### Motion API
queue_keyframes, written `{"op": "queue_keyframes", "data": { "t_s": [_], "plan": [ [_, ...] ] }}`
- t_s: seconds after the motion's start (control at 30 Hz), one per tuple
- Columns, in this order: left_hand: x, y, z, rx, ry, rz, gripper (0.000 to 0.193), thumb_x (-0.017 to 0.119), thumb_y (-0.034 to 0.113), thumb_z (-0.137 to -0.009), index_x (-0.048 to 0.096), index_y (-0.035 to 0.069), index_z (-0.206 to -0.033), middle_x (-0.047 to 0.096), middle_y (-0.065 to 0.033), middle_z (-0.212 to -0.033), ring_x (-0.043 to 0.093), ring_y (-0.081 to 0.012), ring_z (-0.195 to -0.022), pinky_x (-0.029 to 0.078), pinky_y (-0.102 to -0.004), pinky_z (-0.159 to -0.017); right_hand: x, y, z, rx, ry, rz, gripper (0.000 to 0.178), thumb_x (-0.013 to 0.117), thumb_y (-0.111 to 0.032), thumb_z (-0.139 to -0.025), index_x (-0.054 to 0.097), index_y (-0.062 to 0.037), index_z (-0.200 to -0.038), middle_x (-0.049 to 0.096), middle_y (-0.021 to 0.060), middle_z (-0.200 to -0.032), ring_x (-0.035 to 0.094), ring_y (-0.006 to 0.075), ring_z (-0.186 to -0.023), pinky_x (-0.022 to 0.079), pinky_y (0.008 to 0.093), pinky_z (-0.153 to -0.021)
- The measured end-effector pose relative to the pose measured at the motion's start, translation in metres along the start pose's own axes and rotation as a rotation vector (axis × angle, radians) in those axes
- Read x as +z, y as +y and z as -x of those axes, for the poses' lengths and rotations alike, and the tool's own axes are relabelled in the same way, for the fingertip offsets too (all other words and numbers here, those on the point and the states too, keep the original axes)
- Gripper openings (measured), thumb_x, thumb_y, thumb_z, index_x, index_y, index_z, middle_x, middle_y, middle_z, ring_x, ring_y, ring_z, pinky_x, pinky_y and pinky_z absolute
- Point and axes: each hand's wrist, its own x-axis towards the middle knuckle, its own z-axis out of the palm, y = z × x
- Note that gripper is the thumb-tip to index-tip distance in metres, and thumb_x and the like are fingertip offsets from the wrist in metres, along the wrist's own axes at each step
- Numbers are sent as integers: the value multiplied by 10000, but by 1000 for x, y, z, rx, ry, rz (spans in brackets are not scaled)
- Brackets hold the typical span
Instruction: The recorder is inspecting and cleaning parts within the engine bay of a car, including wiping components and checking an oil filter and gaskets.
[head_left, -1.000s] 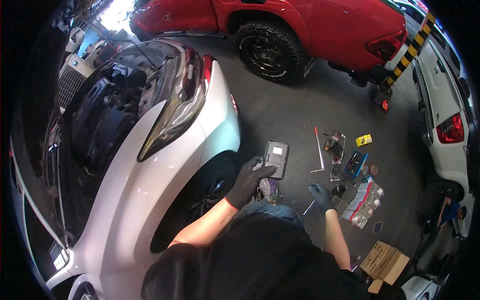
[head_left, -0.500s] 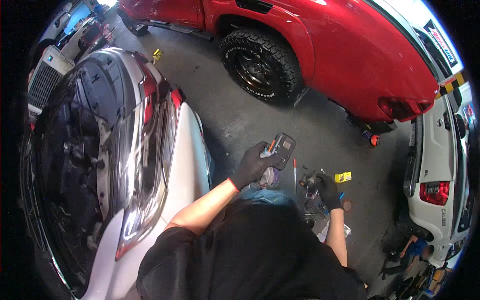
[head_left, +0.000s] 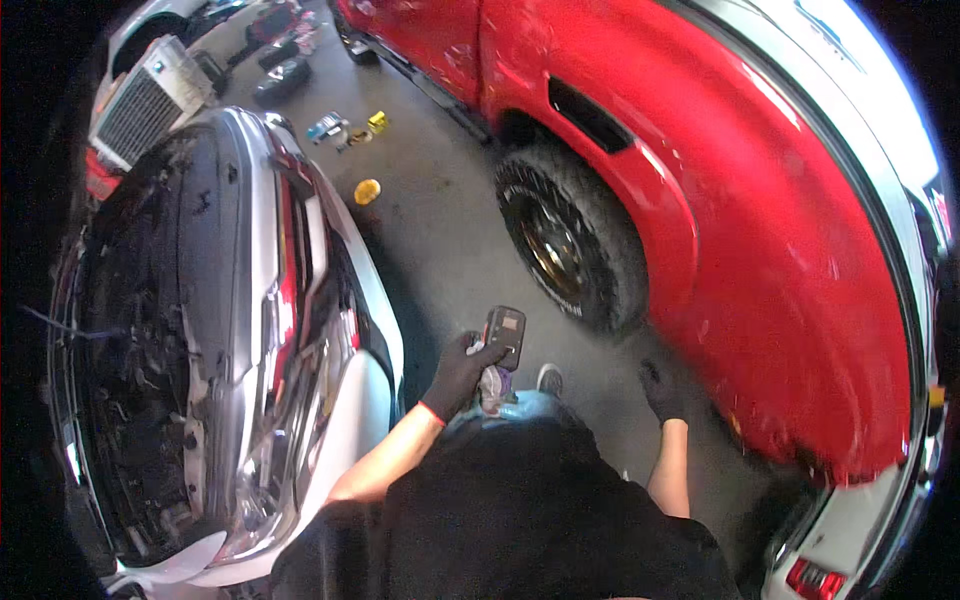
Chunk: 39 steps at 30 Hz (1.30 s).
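Both my hands wear black gloves. My left hand (head_left: pixel 462 376) is closed around a dark rectangular handheld device (head_left: pixel 506 340) with a small pale square on its face. A crumpled purple-grey cloth (head_left: pixel 494 388) shows just below that hand, by my jeans; I cannot tell whether the hand touches it. Low on my right side, between my body and the red vehicle, is my right hand (head_left: pixel 662 390). Its fingers are smeared by motion, and whether anything is in them is unclear.
A car with its engine bay open (head_left: pixel 150 350) stands close on my left. The red vehicle (head_left: pixel 790 240), with its large tyre (head_left: pixel 570 240), fills the right. Farther ahead on the floor lie a yellow round thing (head_left: pixel 368 191) and a yellow box (head_left: pixel 377 121). My shoe (head_left: pixel 549 378) shows below.
My view has turned and shifted forward beside the red vehicle. The tools and parts on the floor by my right hand have left view. My left hand still holds the device.
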Motion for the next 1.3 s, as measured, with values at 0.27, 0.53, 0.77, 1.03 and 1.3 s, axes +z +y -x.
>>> {"op": "queue_keyframes", "data": {
  "t_s": [0.27,0.53,0.77,1.03,1.3],
  "plan": [
    [-54,104,-130,152,335,146,301,723,163,-894,642,-11,-1126,702,-96,-1004,671,-163,-874,537,-305,-784,113,-205,-262,-583,-505,162,400,644,-314,-938,649,-7,-1195,650,262,-1214,619,423,-1128,476,460,-982],
    [-193,158,-288,98,568,415,259,724,163,-900,637,7,-1087,685,-96,-1005,656,-169,-888,522,-307,-807,289,-387,-443,-714,-765,296,420,621,-361,-948,646,-25,-1197,648,249,-1166,627,417,-1091,490,463,-951],
    [-289,266,-392,44,618,564,321,718,205,-903,624,-17,-1114,684,-110,-1026,664,-185,-894,523,-308,-790,395,-560,-558,-930,-859,370,481,618,-393,-959,633,-6,-1245,663,242,-1198,657,375,-1087,491,449,-982],
    [-409,347,-516,78,765,544,228,706,157,-921,636,22,-1091,694,-96,-1018,668,-174,-886,535,-307,-783,542,-664,-734,-722,-1060,562,429,620,-335,-953,646,-17,-1240,664,224,-1225,660,339,-1106,497,427,-973],
    [-537,446,-627,77,986,401,281,738,187,-906,670,22,-1122,705,-72,-975,644,-145,-869,503,-299,-786,754,-627,-977,-1115,-1144,920,387,582,-292,-914,675,-92,-1232,663,221,-1237,613,369,-1193,475,405,-1028]
  ]
}}
